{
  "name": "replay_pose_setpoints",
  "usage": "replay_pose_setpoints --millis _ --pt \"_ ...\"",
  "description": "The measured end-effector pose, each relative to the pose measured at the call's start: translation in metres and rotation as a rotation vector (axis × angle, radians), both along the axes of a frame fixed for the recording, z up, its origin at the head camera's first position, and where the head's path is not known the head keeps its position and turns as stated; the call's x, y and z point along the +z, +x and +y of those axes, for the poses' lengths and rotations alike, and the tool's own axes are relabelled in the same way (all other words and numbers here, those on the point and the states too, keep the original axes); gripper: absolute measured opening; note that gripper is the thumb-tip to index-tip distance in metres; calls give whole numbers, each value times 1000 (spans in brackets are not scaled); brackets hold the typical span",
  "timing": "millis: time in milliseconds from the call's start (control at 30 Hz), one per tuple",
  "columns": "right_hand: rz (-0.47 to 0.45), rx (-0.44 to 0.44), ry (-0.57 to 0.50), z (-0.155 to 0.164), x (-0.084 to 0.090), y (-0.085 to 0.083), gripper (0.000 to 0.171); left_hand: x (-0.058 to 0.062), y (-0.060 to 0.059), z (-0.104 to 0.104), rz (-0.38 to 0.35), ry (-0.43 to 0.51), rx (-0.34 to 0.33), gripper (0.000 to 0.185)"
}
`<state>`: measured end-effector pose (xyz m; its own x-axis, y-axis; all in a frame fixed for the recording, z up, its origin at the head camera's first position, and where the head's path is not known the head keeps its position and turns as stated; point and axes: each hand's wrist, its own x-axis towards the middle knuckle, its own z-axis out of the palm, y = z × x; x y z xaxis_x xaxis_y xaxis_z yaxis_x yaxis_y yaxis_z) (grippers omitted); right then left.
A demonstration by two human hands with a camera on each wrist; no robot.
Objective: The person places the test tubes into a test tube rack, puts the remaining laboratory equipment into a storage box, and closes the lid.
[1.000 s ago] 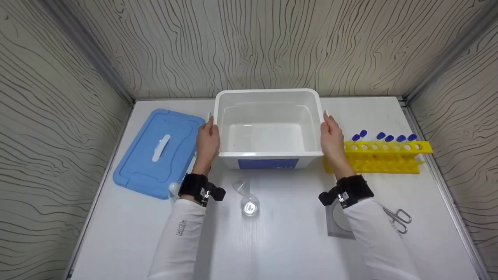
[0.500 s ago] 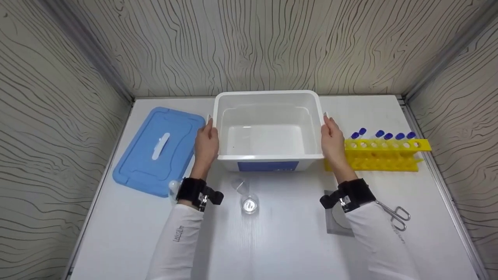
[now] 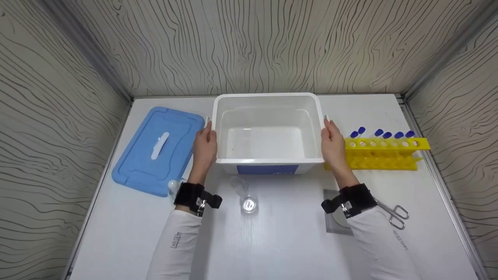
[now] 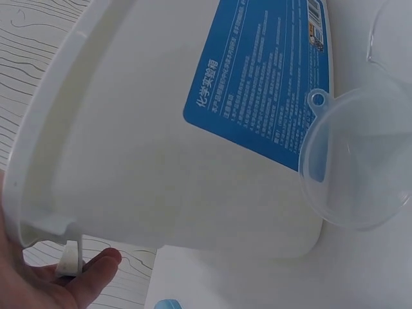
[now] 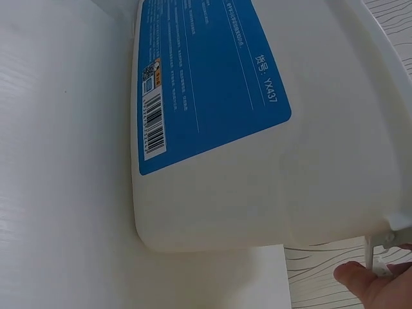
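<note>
Table (image 3: 272, 241) carries everything, white and enclosed by wood-grain walls. White storage bin (image 3: 268, 132) sits mid-table at the back, open, blue label on its near wall. Your left hand (image 3: 205, 147) presses flat against its left side, your right hand (image 3: 332, 147) against its right, fingers extended along the rim. Blue lid (image 3: 155, 149) lies left of the bin. Yellow tube rack (image 3: 383, 153) stands right. Clear funnel (image 4: 357, 167) lies in front, scissors (image 3: 395, 216) near right.
</note>
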<state>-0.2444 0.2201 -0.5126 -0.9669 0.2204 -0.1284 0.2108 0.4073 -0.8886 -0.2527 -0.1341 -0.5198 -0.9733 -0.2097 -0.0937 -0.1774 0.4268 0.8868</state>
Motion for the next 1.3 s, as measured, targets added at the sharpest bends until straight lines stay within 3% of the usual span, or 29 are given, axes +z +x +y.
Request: replay_pose_setpoints --millis 433,633,1033,1300 --pt "-20 33 53 -2 5 -4 52 -1 3 -1 10 -11 14 52" --pt "56 79 150 -7 3 -10 51 -3 3 -1 0 -25 29 52" --pt "119 54 193 -5 0 -9 49 6 2 -3 -18 -20 -29 53" --pt "93 60 178 -8 0 -9 49 9 5 -15 -5 -61 -43 49"
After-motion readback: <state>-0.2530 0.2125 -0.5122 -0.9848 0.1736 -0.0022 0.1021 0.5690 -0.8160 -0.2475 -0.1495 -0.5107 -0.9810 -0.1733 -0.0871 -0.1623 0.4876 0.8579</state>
